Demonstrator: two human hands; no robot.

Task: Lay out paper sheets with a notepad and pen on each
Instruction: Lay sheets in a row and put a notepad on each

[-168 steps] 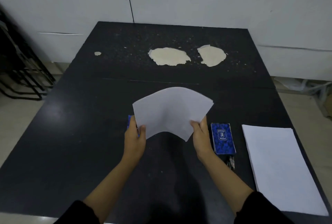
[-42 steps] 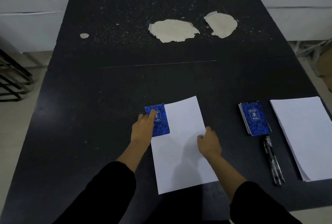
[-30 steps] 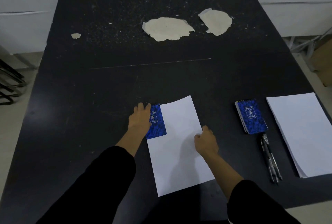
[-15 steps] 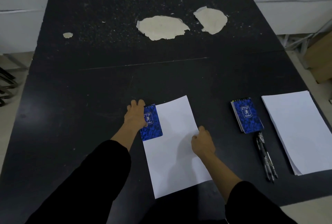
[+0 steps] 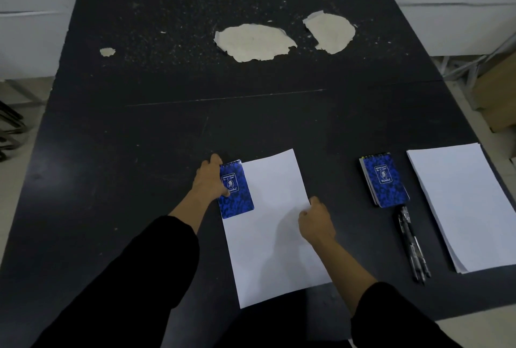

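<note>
A single white sheet [image 5: 275,224] lies flat near the front of the black table [image 5: 139,138]. A small blue spiral notepad [image 5: 237,197] lies on the sheet's upper left corner. My left hand [image 5: 208,180] grips the notepad's left edge, thumb on its cover. At the sheet's right edge my right hand [image 5: 317,219] rests with its fingers curled against the paper. A small stack of blue notepads [image 5: 385,180] lies to the right, with black pens [image 5: 411,244] just in front of it and a stack of white paper [image 5: 463,205] at the far right.
Pale patches of peeled surface [image 5: 254,42] mark the far half of the table. A cardboard box [image 5: 499,90] stands on the floor to the right, a dark metal rack [image 5: 8,127] on the left. White walls lie behind.
The sheet went from being held in the air to lying flat on the table. Over the last second my left hand slid to the notepad's left edge; the right hand stayed put.
</note>
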